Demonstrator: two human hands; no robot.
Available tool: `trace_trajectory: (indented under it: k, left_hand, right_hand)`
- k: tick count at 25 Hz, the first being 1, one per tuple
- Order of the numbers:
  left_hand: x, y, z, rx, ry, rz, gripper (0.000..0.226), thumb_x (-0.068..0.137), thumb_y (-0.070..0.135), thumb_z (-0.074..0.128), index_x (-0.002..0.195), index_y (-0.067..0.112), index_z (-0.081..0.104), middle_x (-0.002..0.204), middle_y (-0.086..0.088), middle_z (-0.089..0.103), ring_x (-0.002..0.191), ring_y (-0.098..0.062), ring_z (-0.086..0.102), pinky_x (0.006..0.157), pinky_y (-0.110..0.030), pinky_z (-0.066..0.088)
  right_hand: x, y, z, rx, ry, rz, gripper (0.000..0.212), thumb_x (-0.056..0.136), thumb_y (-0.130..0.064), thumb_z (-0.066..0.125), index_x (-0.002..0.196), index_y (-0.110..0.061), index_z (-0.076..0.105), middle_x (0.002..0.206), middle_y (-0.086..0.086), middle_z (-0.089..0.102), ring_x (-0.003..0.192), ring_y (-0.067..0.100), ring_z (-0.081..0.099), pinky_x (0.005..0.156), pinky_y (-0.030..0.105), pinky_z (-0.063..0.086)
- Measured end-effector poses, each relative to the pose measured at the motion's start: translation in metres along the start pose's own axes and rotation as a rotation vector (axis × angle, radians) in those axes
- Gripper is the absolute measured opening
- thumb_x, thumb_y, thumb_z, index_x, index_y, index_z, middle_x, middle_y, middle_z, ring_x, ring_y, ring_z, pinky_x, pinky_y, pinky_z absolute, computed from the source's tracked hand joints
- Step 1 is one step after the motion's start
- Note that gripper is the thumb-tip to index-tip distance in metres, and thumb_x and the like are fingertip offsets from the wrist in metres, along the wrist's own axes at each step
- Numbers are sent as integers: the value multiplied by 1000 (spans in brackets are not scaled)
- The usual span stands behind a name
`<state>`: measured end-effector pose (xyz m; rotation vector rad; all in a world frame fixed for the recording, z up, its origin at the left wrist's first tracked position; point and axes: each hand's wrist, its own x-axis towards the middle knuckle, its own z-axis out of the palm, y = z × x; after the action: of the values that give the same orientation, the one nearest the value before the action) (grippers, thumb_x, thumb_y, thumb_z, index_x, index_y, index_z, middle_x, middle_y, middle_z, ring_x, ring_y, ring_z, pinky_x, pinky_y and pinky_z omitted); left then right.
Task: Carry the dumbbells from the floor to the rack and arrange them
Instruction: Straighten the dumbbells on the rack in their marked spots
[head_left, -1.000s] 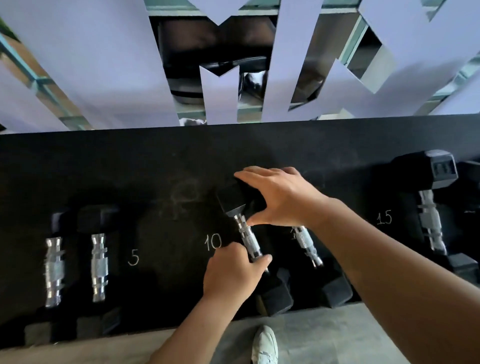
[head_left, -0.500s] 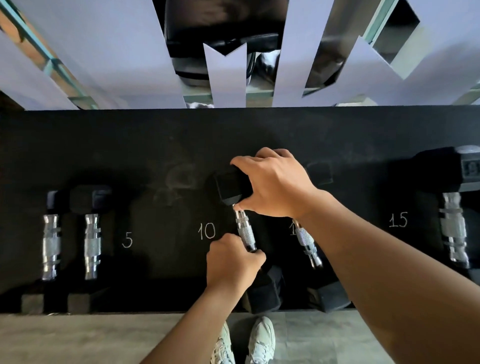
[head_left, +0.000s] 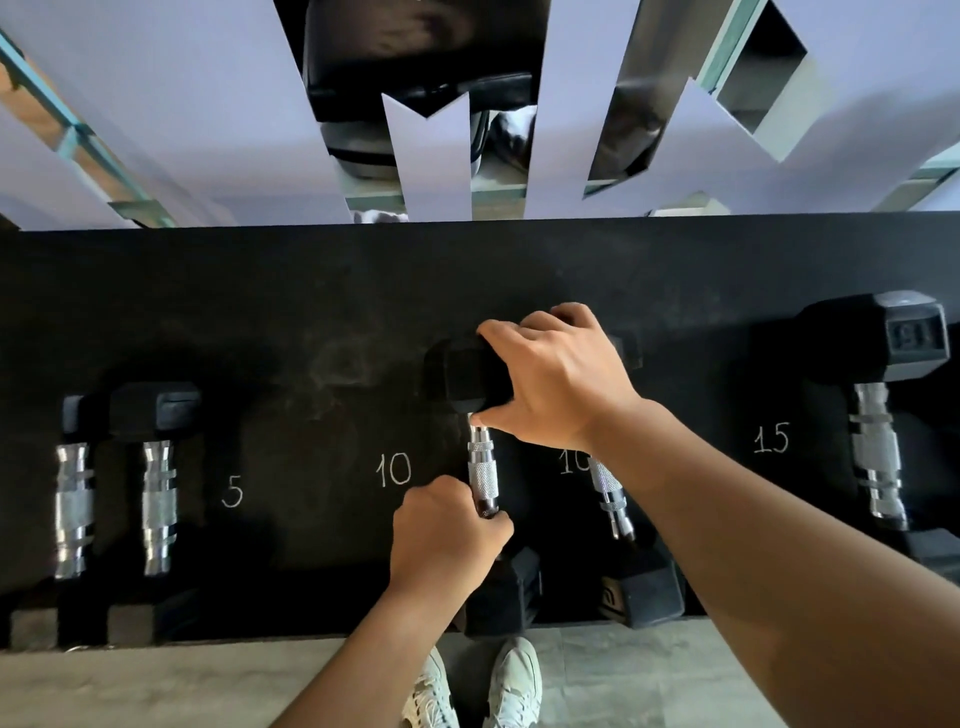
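Note:
A black hex dumbbell (head_left: 480, 462) with a chrome handle lies on the black rack (head_left: 322, 291), just right of a chalked "10". My left hand (head_left: 447, 540) is closed around the near part of its handle. My right hand (head_left: 556, 379) grips its far head from above. Close to its right lies a second 10 dumbbell (head_left: 613, 499), partly hidden under my right forearm.
Two small dumbbells (head_left: 117, 488) lie at the rack's left beside a chalked "5". A larger dumbbell (head_left: 878, 431) lies at the right by a chalked "15". Grey floor and my white shoes (head_left: 472, 686) are below the rack's front edge. A mirrored wall stands behind.
Both hands have kept their hold on the dumbbell, and its handle has turned straighter, in line with its neighbours. The view has tilted down, showing more floor and shoes.

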<state>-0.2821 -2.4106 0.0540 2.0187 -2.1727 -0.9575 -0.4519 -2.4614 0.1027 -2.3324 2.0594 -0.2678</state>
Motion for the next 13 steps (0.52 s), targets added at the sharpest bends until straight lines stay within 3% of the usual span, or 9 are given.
trace_trajectory:
  k: [7,10,13]
  left_hand:
    - [-2,-13,-14,32,6,-32,43,83,42,75,57,18,51,34,5,45,37,-4,50,39,-13,29]
    - [-2,-17,-12,11,26,-5,41,80,40,76,56,16,52,37,5,46,41,-6,51,44,-17,31]
    - [0,-19,-11,19,40,1,43,79,36,76,52,17,48,33,6,42,36,-3,44,40,-13,27]
  right_hand:
    - [3,-15,3,38,-22,18,76,71,-67,77,128,-20,62,110,-8,76,103,25,72,113,51,35]
    - [6,-20,3,68,-88,11,79,76,-61,79,135,-14,55,118,-4,73,106,25,71,120,44,29]
    - [12,-26,7,98,-97,-7,81,77,-58,80,137,-11,51,121,-3,71,108,24,70,119,39,32]
